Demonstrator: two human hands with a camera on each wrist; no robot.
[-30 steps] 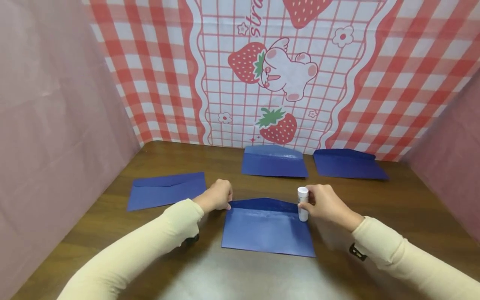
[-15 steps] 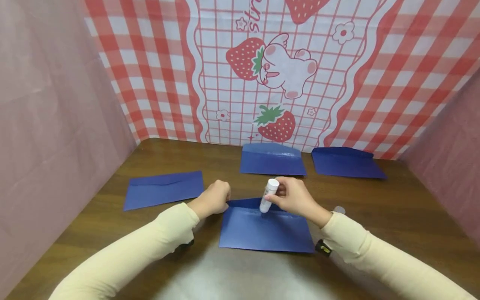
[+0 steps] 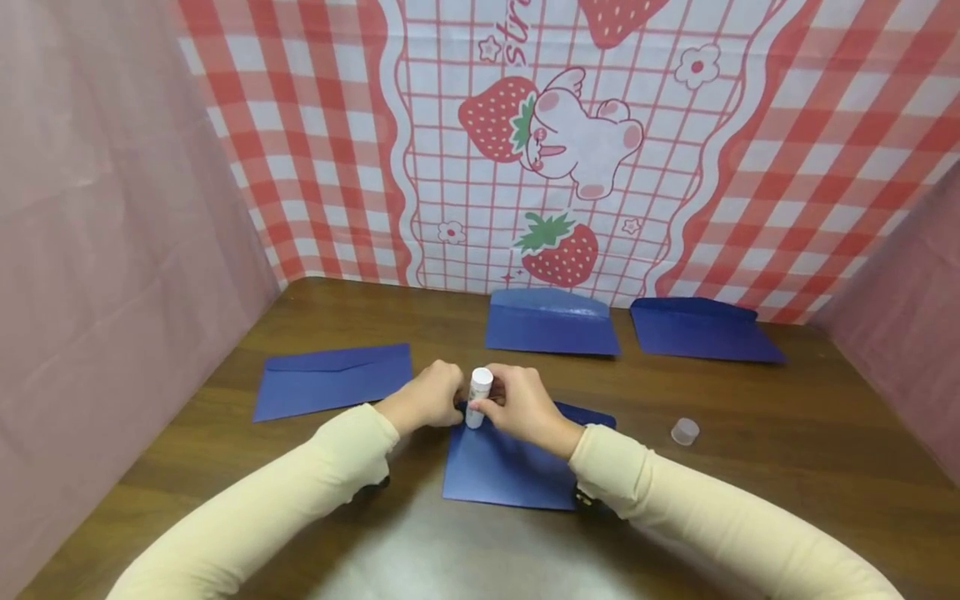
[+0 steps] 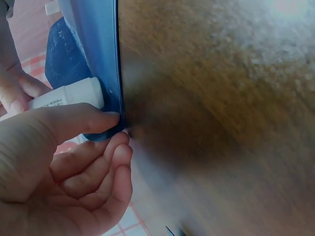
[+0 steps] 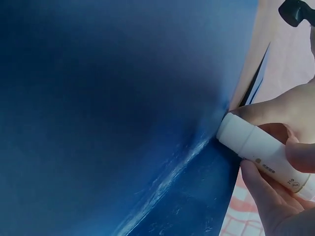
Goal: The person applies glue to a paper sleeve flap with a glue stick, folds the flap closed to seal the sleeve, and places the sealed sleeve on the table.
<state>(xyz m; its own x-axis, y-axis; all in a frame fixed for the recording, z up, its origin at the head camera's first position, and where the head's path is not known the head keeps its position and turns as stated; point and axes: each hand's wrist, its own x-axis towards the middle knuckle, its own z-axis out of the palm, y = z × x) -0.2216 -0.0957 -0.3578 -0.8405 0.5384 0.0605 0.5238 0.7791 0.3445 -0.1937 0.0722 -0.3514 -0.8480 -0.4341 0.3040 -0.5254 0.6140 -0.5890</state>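
A blue envelope lies with its flap spread away from the person. My left hand pinches its left corner, thumb on top and fingertips below. Between the fingers and thumb of my right hand is a white glue stick, its lower end on the envelope right beside the left thumb. In the right wrist view, a whitish glue streak follows the fold up to the glue stick. The right hand hides part of the flap in the head view.
A translucent cap stands on the wooden table to the right. One blue envelope lies at the left; two more, a middle one and a right one, lie at the back before the checked cloth.
My right hand has carried the glue stick leftward along the fold, from the envelope's right end to its left corner. The cap has come into view. My left hand stays at the corner.
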